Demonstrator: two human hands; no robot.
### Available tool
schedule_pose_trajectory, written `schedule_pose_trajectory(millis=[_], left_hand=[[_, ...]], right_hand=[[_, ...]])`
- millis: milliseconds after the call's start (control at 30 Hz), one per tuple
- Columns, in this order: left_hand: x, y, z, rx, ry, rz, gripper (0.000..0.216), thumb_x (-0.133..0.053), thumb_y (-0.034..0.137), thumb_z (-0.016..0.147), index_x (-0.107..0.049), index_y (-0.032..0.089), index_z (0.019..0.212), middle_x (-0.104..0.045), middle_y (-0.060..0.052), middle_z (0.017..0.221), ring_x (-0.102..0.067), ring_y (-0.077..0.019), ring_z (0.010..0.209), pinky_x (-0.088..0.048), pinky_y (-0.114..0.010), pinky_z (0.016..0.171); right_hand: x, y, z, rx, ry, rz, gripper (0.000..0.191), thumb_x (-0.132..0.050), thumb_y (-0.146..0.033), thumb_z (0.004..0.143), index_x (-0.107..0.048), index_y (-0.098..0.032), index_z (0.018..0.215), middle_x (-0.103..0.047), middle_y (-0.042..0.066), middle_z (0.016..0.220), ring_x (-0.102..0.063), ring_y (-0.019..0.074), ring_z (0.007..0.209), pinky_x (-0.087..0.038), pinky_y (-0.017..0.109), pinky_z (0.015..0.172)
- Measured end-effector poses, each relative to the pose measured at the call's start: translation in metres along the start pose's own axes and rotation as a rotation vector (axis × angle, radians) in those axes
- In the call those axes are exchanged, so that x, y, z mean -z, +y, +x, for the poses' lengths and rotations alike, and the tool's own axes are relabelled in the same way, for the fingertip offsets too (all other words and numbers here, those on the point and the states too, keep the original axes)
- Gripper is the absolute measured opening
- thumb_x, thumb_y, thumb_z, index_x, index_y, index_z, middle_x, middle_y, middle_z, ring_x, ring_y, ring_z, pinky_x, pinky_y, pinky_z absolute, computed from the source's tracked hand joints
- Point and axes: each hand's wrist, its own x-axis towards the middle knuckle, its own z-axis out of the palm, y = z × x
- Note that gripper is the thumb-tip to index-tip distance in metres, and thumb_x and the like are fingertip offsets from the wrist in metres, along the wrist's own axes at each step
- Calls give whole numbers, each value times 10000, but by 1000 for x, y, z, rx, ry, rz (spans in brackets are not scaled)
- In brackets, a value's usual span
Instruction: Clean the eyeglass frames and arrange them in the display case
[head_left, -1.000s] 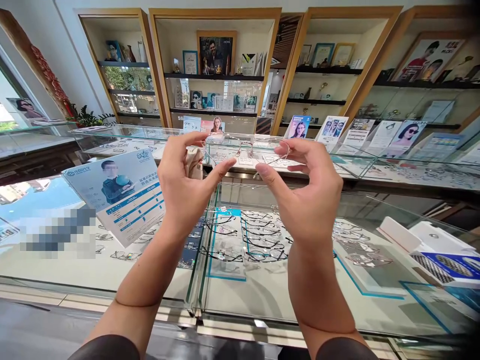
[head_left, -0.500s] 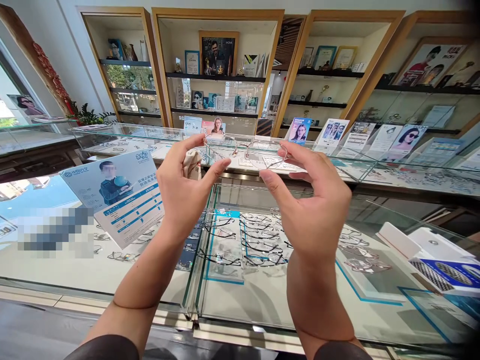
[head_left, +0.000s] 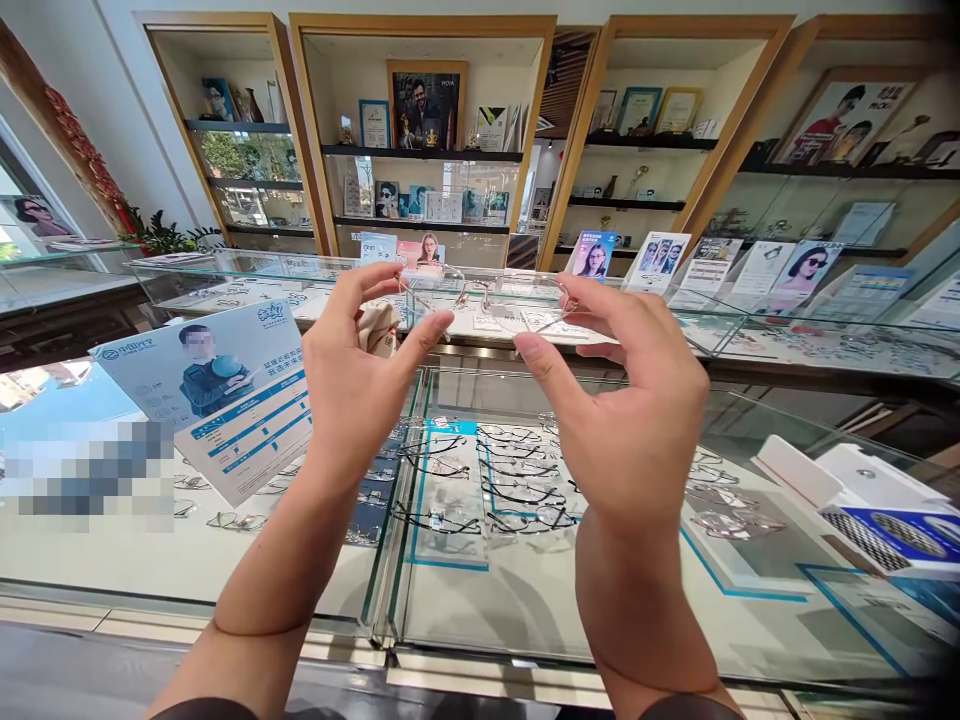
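Raised above the glass counter, a pair of thin-rimmed eyeglasses [head_left: 474, 286] is held level between my two hands, its clear lenses facing the far shelves. My left hand [head_left: 367, 370] is closed on the left end of the frame, and a crumpled beige cloth [head_left: 379, 328] is tucked in its palm and fingers. My right hand [head_left: 630, 390] grips the right end between thumb and forefinger. Several dark-rimmed frames [head_left: 525, 480] lie in rows inside the case below.
A leaflet [head_left: 240, 410] stands on the counter at left. At right sits an open white and blue box [head_left: 874, 510] on the glass case [head_left: 480, 635]. Behind are another glass counter [head_left: 247, 268] with upright advertising cards [head_left: 656, 262] and wooden display shelves [head_left: 296, 150].
The view has shifted slightly, so the leaflet and shelves appear a little farther left. Both hands keep their hold on the eyeglasses, with almost no movement.
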Motion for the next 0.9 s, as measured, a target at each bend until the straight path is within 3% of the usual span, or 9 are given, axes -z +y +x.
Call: schedule_pose_trajectory(millis=[167,367,600,900], left_hand=[[-1,3,-1,-3,29,32,416,-851,512,945,-696,342,1292,-768,-40,1204,-734,-249,1171,-649,-386,890],[-2,6,-2,-9,78,31,444,-908,481,895,-706,336,1262,-747,-51,1211,-704,-248,1160,-640,-408,922],[-2,10,-2,98,55,-75,465,-958,489,831,-721,382,1217,-737,-45,1223,-681,-282,1220,-635,-446,920],[-2,7,-2,134,25,-93,460,-941,488,854,-701,377,1230,-738,-45,1227,-695,-273,1215,-630,-427,894]], right_hand=[[0,2,-1,-73,-5,-30,369,-867,-309,946,-727,-300,1287,-798,64,1287,-778,311,1137,-671,538,898],[2,9,-1,-62,-57,-57,368,-792,-398,1011,-715,-310,1359,-769,83,1340,-770,334,1181,-670,551,940],[5,4,-1,-70,-64,-101,359,-750,-393,1032,-708,-297,1376,-774,97,1357,-777,327,1169,-673,526,920],[5,2,-1,-75,-57,-99,344,-771,-359,1012,-714,-303,1346,-778,88,1332,-770,316,1155,-663,524,921]])
